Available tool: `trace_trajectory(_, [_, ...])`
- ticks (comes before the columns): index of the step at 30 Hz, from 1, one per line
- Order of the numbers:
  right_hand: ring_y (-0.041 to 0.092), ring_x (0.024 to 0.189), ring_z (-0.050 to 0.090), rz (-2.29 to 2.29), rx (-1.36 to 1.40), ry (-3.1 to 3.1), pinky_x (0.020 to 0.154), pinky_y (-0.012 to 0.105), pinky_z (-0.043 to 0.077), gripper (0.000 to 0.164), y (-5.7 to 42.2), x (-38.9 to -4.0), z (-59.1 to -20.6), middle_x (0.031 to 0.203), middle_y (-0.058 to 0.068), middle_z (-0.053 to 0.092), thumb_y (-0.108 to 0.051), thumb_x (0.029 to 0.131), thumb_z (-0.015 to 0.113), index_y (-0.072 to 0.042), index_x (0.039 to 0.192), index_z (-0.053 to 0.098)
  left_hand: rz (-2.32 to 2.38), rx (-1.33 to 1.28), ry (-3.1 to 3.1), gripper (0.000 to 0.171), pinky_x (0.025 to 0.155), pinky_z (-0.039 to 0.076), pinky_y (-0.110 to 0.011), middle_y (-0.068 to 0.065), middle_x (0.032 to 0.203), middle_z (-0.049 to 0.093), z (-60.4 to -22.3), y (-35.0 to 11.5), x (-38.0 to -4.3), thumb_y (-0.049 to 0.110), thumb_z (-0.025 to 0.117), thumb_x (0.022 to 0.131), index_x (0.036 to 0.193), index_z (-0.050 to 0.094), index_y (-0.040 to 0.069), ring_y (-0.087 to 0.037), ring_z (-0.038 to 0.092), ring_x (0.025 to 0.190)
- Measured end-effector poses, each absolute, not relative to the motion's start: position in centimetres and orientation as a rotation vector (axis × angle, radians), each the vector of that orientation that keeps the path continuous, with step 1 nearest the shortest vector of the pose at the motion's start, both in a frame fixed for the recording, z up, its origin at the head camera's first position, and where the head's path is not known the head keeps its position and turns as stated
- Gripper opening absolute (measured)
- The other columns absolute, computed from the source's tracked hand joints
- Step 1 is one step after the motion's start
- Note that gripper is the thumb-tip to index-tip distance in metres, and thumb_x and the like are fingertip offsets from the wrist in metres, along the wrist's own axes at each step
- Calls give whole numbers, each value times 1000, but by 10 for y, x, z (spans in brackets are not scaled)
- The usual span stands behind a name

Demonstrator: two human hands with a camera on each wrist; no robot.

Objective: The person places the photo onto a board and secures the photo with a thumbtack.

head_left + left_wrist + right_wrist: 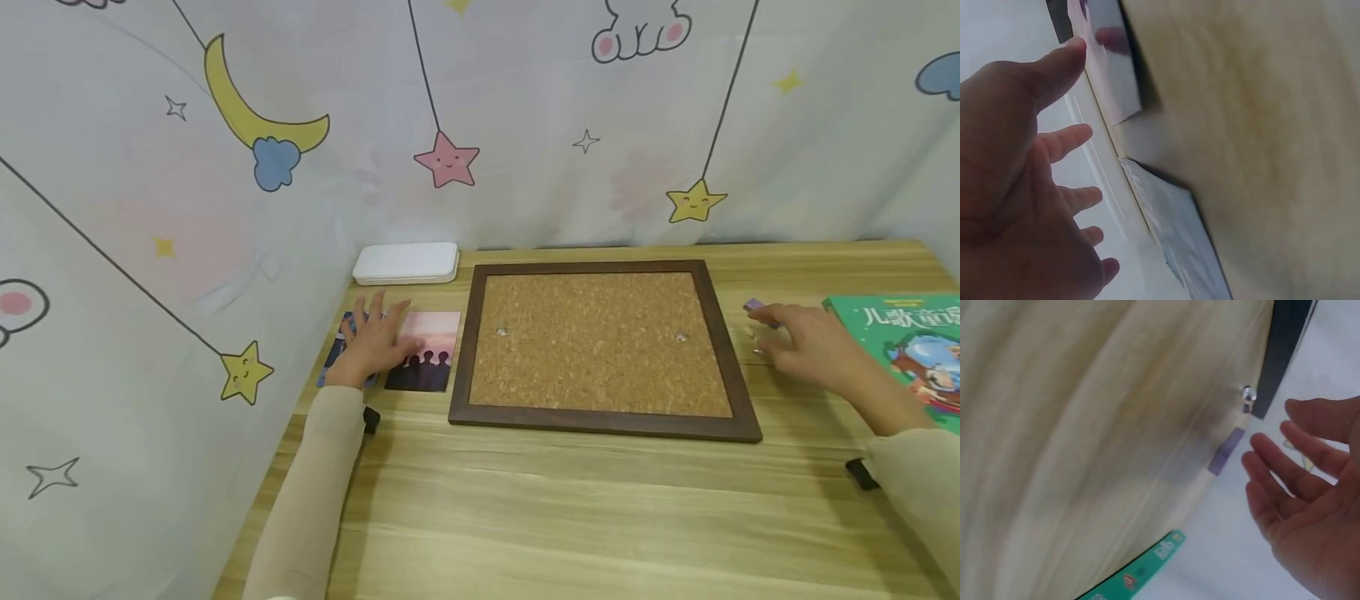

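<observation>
My left hand (371,342) hovers with spread fingers over two photos at the left. One is a pink sunset photo with dark silhouettes (437,332); the other, a bluish photo (327,367), lies partly hidden under the hand. In the left wrist view, no photo is between the thumb and fingers. My right hand (810,346) reaches over the table right of the cork board (600,350), its fingers loosely bent and holding nothing. Close to its fingertips are a small purple block (1226,451) and a shiny silver pin (1248,394).
Two shiny pins (502,331) sit on the cork, inside a dark brown frame (600,421). A white case (405,263) lies at the back left. At the right edge is a green children's book (855,321). A printed curtain (525,100) hangs behind the wooden table (562,517).
</observation>
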State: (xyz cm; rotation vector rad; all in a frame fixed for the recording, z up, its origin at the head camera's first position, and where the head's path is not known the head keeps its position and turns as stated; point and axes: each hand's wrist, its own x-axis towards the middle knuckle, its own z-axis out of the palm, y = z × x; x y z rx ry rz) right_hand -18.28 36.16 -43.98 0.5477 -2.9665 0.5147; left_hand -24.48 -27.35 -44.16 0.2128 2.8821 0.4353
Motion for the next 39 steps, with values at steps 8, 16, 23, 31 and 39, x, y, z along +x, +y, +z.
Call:
trace_trajectory(8, [42,86,73,527,507,-2992,70,56,57,27,368,-184,-444,103,31,77,3,97,63,13,120,72,405,146,2824,73,123,-3,-83,-26,179,-14,-439,-273,-252,44,55,110,172,23,22,-55,-20,163])
trace_trajectory(16, [29,76,73,473,527,-3026,64,46,57,22,371,-192,-446,91,17,79,-2,98,71,8,117,77,385,126,2812,69,124,-2,-83,-26,179,-15,-440,-269,-253,43,55,111,170,29,18,-55,-20,163])
trace_trajectory(23, [26,75,72,471,539,-3028,66,46,57,12,372,-197,-447,88,12,80,-3,96,76,1,107,81,380,122,2822,68,124,-1,-83,-27,179,-13,-439,-268,-252,43,56,111,169,31,17,-55,-18,163])
trace_trajectory(31, [22,72,69,452,573,-2981,63,40,54,5,370,-198,-449,84,7,79,-5,94,80,-1,97,81,381,141,2798,62,124,-3,-83,-30,177,-12,-437,-272,-259,45,62,108,158,38,16,-57,-17,162])
trace_trajectory(39, [24,74,71,461,558,-3001,65,44,56,5,370,-199,-448,85,9,80,-5,96,78,-1,96,81,376,123,2766,62,125,-3,-81,-28,178,-14,-435,-275,-271,44,69,103,151,40,18,-57,-19,162])
